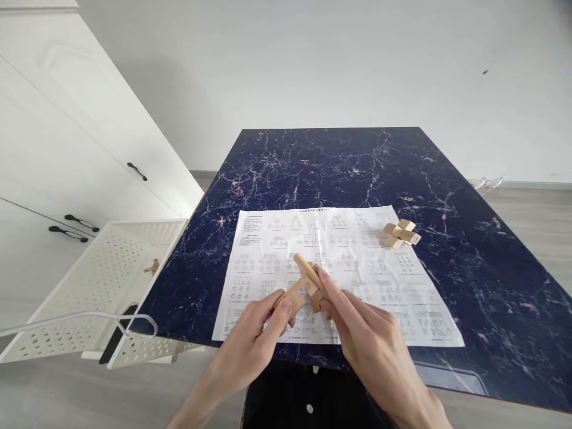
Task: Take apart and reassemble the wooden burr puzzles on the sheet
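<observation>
Over the lower middle of a printed instruction sheet (263,286), my two hands meet at several light wooden puzzle pieces. My left hand (263,319) pinches a flat notched wooden puzzle piece (295,296) between thumb and fingers. Against its far end lie a slim wooden bar (304,264) and a chunkier block. My right hand (357,319) has its index finger along the bar and its other fingers curled by the block. Whether the pieces interlock I cannot tell. At the sheet's right edge sits an assembled wooden burr puzzle (401,233), touched by neither hand.
The sheet lies on a dark blue marbled table (322,167). Left of it stands a white perforated basket (75,280) with a small wooden piece (152,267) in it. A white cable (80,317) crosses the basket. White cabinets (80,131) rise at the left.
</observation>
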Demonstrator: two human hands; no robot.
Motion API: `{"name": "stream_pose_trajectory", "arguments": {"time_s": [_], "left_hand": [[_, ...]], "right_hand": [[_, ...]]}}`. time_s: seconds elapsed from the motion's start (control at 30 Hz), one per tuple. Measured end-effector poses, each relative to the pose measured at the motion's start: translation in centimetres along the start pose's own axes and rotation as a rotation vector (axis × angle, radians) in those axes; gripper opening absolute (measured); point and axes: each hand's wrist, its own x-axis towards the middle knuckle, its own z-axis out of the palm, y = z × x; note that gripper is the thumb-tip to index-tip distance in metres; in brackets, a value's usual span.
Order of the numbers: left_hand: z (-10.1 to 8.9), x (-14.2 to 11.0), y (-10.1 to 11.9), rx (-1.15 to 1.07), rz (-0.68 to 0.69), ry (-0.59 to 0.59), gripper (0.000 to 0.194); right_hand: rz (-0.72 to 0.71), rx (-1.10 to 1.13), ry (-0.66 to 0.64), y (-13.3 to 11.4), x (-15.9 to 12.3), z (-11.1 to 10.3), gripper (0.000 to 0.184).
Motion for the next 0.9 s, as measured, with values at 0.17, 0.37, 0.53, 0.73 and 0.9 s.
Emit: {"name": "stream_pose_trajectory", "arguments": {"time_s": [0.17,0.37,0.53,0.73,0.9], "left_hand": [[0.2,-0.1,0.0,-0.048,0.009,-0.012,0.050],[0.3,-0.1,-0.3,-0.108,0.012,-0.063,0.048],[1.1,0.0,0.0,-0.114,0.024,0.002,0.049],[1.3,0.2,0.2,-0.088,0.022,-0.016,0.049],[1.5,0.3,0.4,-0.089,0.044,0.004,0.049]], "right_hand": [[-0.019,0.042,0.036,-0.3,-0.3,0.1,0.078],[0.013,0.128,0.049,-0.5,-0.5,0.1,0.072],[0.080,0.187,0.122,-1.3,-0.7,0.4,0.064],[0.067,0.199,0.101,-0.9,-1.0,0.3,0.062],[0.033,0.247,0.054,-0.9,-1.1,0.2,0.063]]}}
